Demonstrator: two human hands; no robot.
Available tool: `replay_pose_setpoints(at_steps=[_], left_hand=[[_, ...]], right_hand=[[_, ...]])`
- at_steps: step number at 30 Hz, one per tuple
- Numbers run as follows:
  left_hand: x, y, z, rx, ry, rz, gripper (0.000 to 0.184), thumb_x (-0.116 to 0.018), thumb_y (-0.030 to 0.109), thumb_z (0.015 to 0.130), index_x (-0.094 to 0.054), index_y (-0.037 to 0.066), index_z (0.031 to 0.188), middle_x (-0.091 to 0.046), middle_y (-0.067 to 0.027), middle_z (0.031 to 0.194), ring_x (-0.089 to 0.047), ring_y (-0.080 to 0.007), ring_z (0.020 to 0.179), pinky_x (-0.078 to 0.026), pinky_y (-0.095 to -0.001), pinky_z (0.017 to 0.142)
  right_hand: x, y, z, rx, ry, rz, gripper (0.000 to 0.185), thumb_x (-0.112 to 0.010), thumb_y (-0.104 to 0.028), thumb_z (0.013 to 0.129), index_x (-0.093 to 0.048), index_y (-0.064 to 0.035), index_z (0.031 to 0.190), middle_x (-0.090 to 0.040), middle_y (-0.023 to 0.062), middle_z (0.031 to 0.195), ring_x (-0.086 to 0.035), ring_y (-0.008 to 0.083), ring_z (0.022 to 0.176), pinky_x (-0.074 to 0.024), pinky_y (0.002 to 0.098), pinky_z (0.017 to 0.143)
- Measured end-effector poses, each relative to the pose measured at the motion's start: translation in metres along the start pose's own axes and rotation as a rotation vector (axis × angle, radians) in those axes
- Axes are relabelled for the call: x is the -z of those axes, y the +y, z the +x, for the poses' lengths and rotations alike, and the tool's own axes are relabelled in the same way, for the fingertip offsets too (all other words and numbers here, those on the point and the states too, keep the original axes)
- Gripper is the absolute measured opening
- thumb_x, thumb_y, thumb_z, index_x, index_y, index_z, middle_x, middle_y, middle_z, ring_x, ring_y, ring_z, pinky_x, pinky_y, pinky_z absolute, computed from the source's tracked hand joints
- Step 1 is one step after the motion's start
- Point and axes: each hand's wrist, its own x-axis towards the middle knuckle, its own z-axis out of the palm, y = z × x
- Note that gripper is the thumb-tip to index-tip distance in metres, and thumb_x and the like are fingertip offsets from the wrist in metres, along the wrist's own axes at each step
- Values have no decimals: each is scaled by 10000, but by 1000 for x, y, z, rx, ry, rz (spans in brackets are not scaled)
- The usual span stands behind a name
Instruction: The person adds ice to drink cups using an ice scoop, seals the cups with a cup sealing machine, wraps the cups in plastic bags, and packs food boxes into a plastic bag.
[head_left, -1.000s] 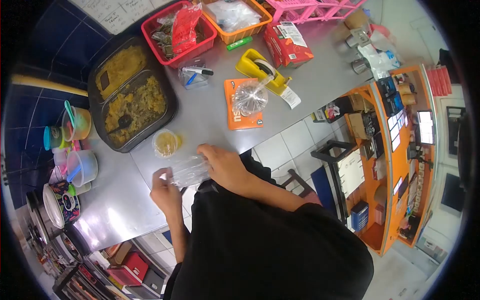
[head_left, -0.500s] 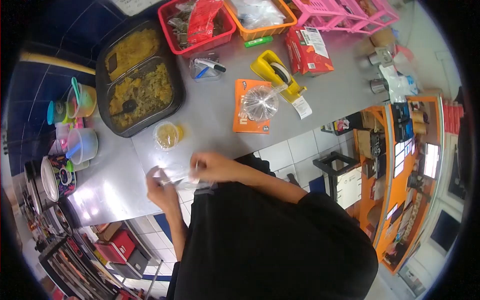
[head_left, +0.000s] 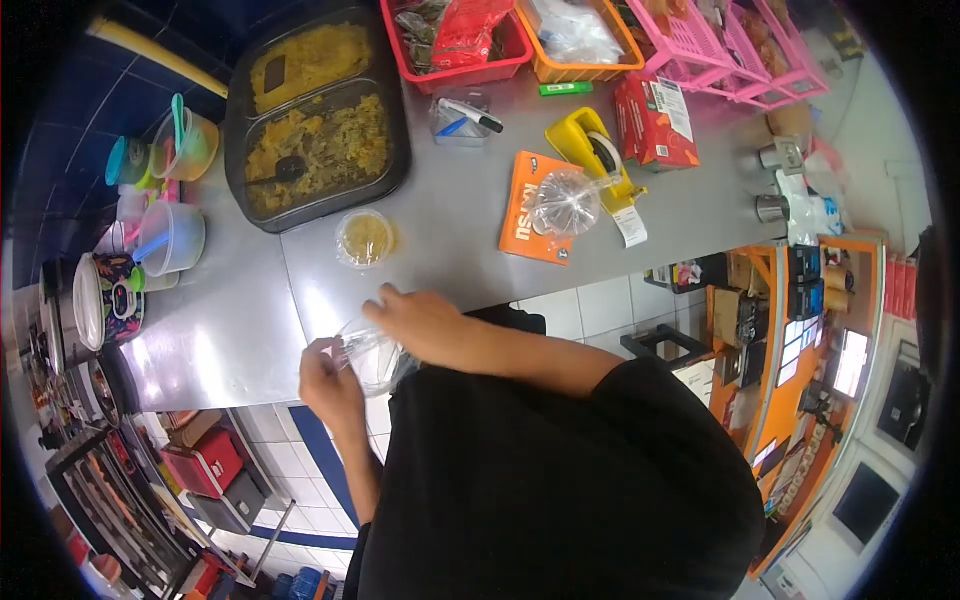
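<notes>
A clear plastic bag (head_left: 375, 362) hangs between my hands at the table's near edge. My left hand (head_left: 332, 385) pinches its left side. My right hand (head_left: 415, 320) is at the bag's upper right, its fingers bent around the plastic. Just beyond them a round clear cup (head_left: 365, 239) with yellowish contents stands on the metal table (head_left: 240, 320). Farther back lies a black two-part pan (head_left: 400, 150) with yellow food and a dark utensil. To the right, a knotted clear bag (head_left: 565, 203) rests on an orange box (head_left: 519, 205).
A yellow tape dispenser (head_left: 580, 140), a red box (head_left: 655, 125) and a clear pen holder (head_left: 455, 125) stand behind. Red (head_left: 470, 75) and orange (head_left: 580, 70) baskets line the back. Plastic tubs (head_left: 172, 240) and a patterned container (head_left: 110, 300) are at left.
The view has shifted, so the table items sit farther right. My hands have moved apart and together around the clear bag, which now hangs lower and more spread.
</notes>
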Motion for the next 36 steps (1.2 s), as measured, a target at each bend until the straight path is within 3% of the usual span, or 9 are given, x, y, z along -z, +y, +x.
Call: replay_pose_setpoints(at_steps=[3, 4, 6, 10, 15, 18, 21, 30, 36], left_hand=[[21, -34, 8, 102, -123, -169, 118, -691, 19, 851, -632, 21, 953, -502, -87, 634, -477, -184, 572, -421, -341, 560], [23, -46, 7, 112, -187, -117, 126, -695, 14, 842, -620, 25, 942, -526, -73, 658, -471, -165, 587, -413, -330, 560], [34, -56, 3, 162, -372, -58, 176, -741, 30, 820, -596, 32, 921, -575, -23, 738, -451, -111, 642, -387, -291, 571], [53, -44, -3, 295, -696, -304, 171, -776, 78, 839, -631, 25, 913, -568, 16, 765, -446, -72, 665, -360, -257, 576], [50, -39, 6, 315, -510, -228, 166, -740, 152, 891, -685, 3, 941, -611, -23, 767, -503, -82, 684, -412, -268, 596], [24, -60, 19, 154, -270, -150, 232, -707, 197, 911, -701, -21, 990, -702, -190, 899, -688, -282, 871, -552, -368, 801], [-17, -65, 32, -41, 63, -56, 105, -683, 152, 850, -713, 70, 907, -661, -173, 872, -643, -353, 763, -524, -432, 662], [-55, 13, 55, 374, -205, -887, 286, -705, 233, 921, -728, -5, 1076, -667, -127, 821, -553, -135, 692, -437, -303, 600], [-21, 42, 44, -252, -463, -695, 280, -675, 216, 961, -729, -33, 1076, -635, -38, 810, -544, -140, 698, -430, -284, 638]], right_hand=[[29, 21, 33, -80, -431, 368, 620, -852, -368, 723, -584, -157, 1241, -546, 166, 1301, -628, 335, 1057, -485, 468, 906], [35, 16, 43, -79, -415, 368, 620, -852, -368, 723, -584, -157, 1241, -546, 166, 1301, -628, 335, 1057, -485, 468, 906], [38, 4, 63, 107, 225, -42, 602, -840, -328, 741, -615, -168, 1275, -505, 189, 1359, -563, 381, 1179, -477, 505, 926], [-7, 18, 95, 18, 110, -477, 591, -809, -285, 769, -621, -177, 1319, -472, 215, 1377, -490, 427, 1246, -460, 572, 952], [-9, 33, 107, -178, -83, -261, 671, -792, -224, 721, -597, -181, 1361, -476, 269, 1364, -509, 468, 1222, -462, 611, 969], [10, 42, 96, -43, 7, -267, 641, -789, -226, 687, -615, -154, 1299, -524, 259, 1288, -535, 460, 1171, -495, 525, 967], [39, 40, 73, -63, 126, 66, 646, -804, -215, 695, -586, -160, 1301, -554, 230, 1228, -565, 413, 1153, -498, 480, 954], [76, -18, -13, -123, 191, 117, 631, -835, -151, 734, -579, -92, 1307, -425, 221, 1430, -522, 348, 1287, -539, 410, 956], [37, 8, -31, -8, 408, 149, 679, -845, -123, 714, -544, -97, 1322, -344, 241, 1490, -561, 425, 1215, -499, 526, 974]])
